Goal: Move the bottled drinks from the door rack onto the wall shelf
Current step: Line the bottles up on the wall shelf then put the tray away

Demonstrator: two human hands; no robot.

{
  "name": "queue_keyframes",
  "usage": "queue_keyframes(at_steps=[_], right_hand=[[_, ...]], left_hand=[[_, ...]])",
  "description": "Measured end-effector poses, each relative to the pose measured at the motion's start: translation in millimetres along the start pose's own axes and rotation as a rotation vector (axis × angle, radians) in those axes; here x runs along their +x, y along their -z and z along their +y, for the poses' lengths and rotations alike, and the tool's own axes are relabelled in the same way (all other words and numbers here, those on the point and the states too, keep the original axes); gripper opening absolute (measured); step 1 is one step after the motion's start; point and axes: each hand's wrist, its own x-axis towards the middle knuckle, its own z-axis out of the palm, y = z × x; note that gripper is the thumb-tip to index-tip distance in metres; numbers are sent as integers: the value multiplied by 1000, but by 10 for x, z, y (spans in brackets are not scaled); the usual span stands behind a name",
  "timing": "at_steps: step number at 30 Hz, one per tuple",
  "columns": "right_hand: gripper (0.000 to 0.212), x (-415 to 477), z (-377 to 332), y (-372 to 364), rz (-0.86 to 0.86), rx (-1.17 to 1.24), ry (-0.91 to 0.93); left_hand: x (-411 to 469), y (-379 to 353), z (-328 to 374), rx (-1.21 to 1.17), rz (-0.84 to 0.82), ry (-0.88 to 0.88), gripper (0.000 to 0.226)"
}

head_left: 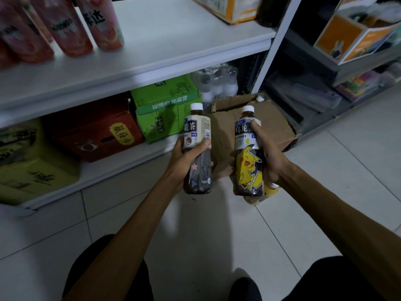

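Facing the white wall shelf, whose upper board has bare room to the right of a row of pink bottles, the person appears to be mid-carry, with the door rack out of view. On the lower board sit a red carton and a green carton, and an open brown box lies on the floor tiles beyond the hands. The left grip is wrapped round an oolong tea bottle, held upright below the upper board's edge. The right grip clasps a Pikachu-printed tea bottle, tilted slightly, with something yellow under it that I cannot identify. Both white caps are on. The next move likely calls for lifting each bottle over the shelf lip and standing it on the bare stretch beside the pink ones.
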Motion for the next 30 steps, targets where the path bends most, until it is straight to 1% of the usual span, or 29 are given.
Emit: queue_keyframes(at_steps=[5, 8, 11, 13, 15, 17, 19, 22, 25, 26, 28, 30], right_hand=[[49, 82, 49, -11, -22, -139, 0], [47, 148, 61, -26, 13, -179, 50], [36, 210, 59, -44, 83, -167, 132], [33, 206, 31, -54, 76, -159, 117], [41, 171, 65, -23, 46, -190, 67], [56, 70, 144, -54, 13, -226, 4], [65, -109, 202, -153, 17, -253, -47], [60, -459, 169, -366, 131, -277, -41], [70, -874, -45, -561, 235, -229, -46], [70, -1011, -159, -616, 250, -226, -52], [60, -1292, -449, -722, 265, -239, -53], [53, -1562, -757, -828, 278, -241, -41]], left_hand=[[16, -13, 9, -18, 11, 5, 39], [11, -49, 18, 3, 17, 10, 52], [30, -95, -12, 9, 71, 17, 65], [2, -120, -4, 1, 105, 16, 71], [-84, -120, 16, 58, 125, 22, 74], [-247, -116, 65, 111, 153, 43, 74], [-429, -134, 144, 143, 196, 87, 72], [-714, -241, 373, 192, 271, 139, 63], [-976, -452, 726, 247, 347, 148, 50], [-1057, -534, 859, 256, 375, 139, 49], [-1209, -698, 1165, 292, 407, 125, 50], [-1344, -860, 1498, 351, 394, 104, 55]])
